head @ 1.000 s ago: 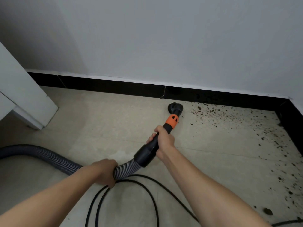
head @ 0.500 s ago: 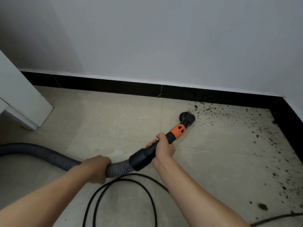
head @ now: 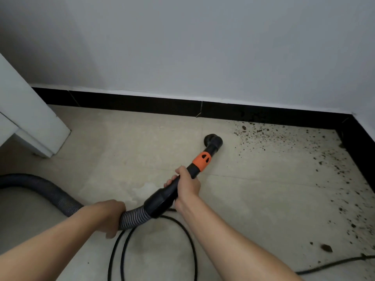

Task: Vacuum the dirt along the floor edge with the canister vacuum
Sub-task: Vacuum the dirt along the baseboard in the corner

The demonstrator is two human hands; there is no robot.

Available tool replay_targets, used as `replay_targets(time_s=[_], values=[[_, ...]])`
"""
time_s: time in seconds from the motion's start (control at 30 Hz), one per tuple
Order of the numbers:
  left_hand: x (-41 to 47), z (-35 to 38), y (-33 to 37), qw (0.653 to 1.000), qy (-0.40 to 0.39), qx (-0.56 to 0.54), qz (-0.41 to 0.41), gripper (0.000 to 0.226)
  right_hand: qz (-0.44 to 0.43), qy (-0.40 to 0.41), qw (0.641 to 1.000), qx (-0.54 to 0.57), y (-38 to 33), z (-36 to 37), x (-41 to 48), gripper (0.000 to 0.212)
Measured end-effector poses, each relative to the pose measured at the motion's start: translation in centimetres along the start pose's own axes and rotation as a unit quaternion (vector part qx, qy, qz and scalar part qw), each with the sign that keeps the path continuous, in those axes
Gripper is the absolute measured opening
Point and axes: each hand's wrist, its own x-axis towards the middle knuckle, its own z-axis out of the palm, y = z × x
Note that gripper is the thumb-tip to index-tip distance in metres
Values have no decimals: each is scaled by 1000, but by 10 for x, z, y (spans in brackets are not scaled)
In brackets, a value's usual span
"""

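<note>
**No legible markings**

No text, label, brand, number or sign can be read anywhere in the frame. On the orange collar (head: 201,160) of the vacuum wand (head: 159,201), just right of the frame's centre, only a few dark oval cut-outs are seen. They are not characters.
</note>
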Motion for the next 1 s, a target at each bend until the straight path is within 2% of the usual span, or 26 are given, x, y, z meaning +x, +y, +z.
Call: replay_targets(time_s=[0.13,0.3,0.37,0.57,0.63,0.8,1.0], values=[[-3,-7,-12,999,45,-19,-1,40,3,20,999,50,-3,0,1,10],[6,-18,5,997,64,36,24,36,-5,84,988,126,3,-45,-24,10],[11,-23,11,996,82,31,21,35,-4,79,989,127,-8,-45,-18,10],[21,-56,11,976,211,-56,1,25,-8,14,991,135,-64,-13,47,14],[24,-63,16,973,222,-56,6,23,-1,5,990,142,-66,-20,51,13],[30,-60,25,981,188,-44,18,29,-19,12,993,117,-65,-30,49,12],[32,-87,38,949,291,-116,26,23,-20,8,993,115,-120,-16,84,12]])
